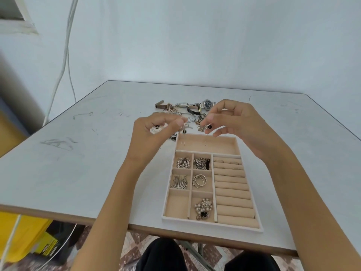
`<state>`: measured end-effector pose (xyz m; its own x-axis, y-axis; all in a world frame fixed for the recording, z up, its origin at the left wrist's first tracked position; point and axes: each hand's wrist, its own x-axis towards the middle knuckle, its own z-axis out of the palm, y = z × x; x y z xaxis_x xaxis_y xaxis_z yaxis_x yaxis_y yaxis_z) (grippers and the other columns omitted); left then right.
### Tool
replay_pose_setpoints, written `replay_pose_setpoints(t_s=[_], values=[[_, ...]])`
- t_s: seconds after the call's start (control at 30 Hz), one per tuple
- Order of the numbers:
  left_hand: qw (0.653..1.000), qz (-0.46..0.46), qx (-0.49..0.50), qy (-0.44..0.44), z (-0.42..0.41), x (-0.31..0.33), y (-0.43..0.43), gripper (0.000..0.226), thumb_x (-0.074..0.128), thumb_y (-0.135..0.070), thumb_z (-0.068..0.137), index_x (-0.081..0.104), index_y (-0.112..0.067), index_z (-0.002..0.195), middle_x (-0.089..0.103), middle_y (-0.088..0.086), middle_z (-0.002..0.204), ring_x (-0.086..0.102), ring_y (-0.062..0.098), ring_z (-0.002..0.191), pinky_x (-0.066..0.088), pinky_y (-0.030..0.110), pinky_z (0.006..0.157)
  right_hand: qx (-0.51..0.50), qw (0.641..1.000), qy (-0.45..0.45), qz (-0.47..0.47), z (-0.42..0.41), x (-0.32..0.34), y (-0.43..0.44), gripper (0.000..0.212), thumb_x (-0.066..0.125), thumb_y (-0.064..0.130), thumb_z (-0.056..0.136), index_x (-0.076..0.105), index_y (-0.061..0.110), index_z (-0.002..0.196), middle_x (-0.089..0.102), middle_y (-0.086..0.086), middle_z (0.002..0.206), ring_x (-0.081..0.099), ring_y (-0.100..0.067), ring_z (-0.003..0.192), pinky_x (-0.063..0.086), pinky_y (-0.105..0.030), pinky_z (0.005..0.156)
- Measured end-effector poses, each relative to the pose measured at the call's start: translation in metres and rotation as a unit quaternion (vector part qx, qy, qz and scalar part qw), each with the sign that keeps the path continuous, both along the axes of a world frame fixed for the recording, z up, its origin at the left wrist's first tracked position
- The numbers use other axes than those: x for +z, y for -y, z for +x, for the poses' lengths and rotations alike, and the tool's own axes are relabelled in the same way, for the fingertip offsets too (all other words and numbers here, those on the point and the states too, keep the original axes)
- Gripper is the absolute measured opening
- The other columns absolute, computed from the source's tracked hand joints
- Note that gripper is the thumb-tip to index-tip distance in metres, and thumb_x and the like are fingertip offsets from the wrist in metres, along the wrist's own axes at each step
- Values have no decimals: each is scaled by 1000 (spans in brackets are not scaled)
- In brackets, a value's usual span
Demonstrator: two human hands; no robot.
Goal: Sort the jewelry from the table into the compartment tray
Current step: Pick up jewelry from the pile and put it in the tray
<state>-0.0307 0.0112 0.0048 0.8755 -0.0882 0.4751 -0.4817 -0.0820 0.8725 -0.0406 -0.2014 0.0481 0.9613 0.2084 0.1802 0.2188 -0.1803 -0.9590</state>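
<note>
- Both hands are raised just above the far end of the beige, velvet-lined compartment tray [212, 225], which lies on the scuffed grey table [78, 163].
- The right hand [236, 122] has thumb and forefinger pressed together on a fine pale strand [205, 141]. A small black bead [210, 126] sits just below the fingertips.
- The left hand [154, 132] is curled, its fingertips pinched together on what looks like the strand's other end. It is too thin to be sure.
- Thin tails hang down into the long far compartment [224, 145] of the tray, which otherwise looks bare.
- Beyond the tray's far edge lies the unsorted heap of chains and straps [187, 110], and a steel watch with a blue dial [207, 104] at its back.
- Nearer in the tray, the small squares hold a pearl cluster [183, 162], a tangled chain [201, 163], a silver fan-shaped brooch [178, 182], twisted hoops [199, 180] and a pearl piece with a black clover [203, 208]. The padded ring rolls [232, 192] fill the tray's right side.
- My worry is that such a light pinch could let the strand slip. It might then fall across the tray's far wall or back into the heap.
- Pulling the hands apart could snap or knot it, and a dangling tail could snag the chains beyond the tray.
</note>
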Motion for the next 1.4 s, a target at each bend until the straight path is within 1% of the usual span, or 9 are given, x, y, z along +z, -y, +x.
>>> replay_pose_setpoints(t_s=[0.2,0.3,0.47,0.57,0.77,1.0,1.2,1.33,1.4], values=[[997,68,-41,0,-36,-24,-13,13,72,-21,79,77,-12,87,73,-3,84,66,13,90,46,18,85,-2,1000,-7,5,-1,0,0,8,64,9,88,63,4,93,73,-16,95,68,-26,80,55,-32,73],[992,116,-41,35,-42,-31,-16,9,72,-18,81,78,-11,84,74,-4,82,64,12,88,46,20,83,-3,1000,-11,15,-3,-2,0,11,65,12,87,62,5,95,73,-16,96,68,-27,81,54,-35,77],[985,163,-25,50,-46,-36,-20,10,71,-25,82,78,-18,82,73,-8,80,61,12,89,46,24,84,-10,999,-9,32,-8,-5,2,12,64,12,88,62,4,97,71,-19,98,67,-28,81,52,-45,84],[972,223,-11,80,-43,-41,-21,10,70,-32,84,77,-26,83,71,-14,83,58,13,93,45,32,88,-17,999,-3,44,-11,-6,4,11,64,12,88,63,5,96,71,-18,97,66,-28,81,52,-45,84],[956,270,18,110,-41,-47,-20,20,64,-45,79,76,-30,78,66,-19,90,52,6,99,40,36,90,-22,998,-3,58,-14,-10,6,1,62,11,88,63,11,88,72,-16,94,65,-29,79,51,-43,81],[950,296,3,101,-38,-49,-20,21,64,-49,78,77,-33,80,64,-19,98,48,5,105,31,24,94,-28,998,-7,55,-14,-12,7,0,62,10,89,62,10,89,71,-17,95,65,-28,80,51,-44,83],[954,280,7,106,-38,-48,-20,22,61,-44,81,77,-31,87,65,-18,97,51,5,103,33,23,94,-25,998,-8,52,-14,-14,6,1,63,11,88,62,9,89,71,-16,94,65,-28,80,51,-45,84],[959,263,4,106,-39,-47,-21,21,61,-41,83,77,-30,90,66,-17,100,53,8,105,38,32,95,-26,998,-10,51,-13,-15,7,3,63,10,88,62,8,90,71,-15,92,66,-27,79,51,-44,82],[967,238,15,91,-39,-45,-22,21,60,-41,85,76,-30,93,66,-17,101,53,8,106,39,32,95,-26,998,-10,50,-12,-15,6,4,63,10,88,62,7,91,71,-16,93,66,-28,79,52,-43,82]])
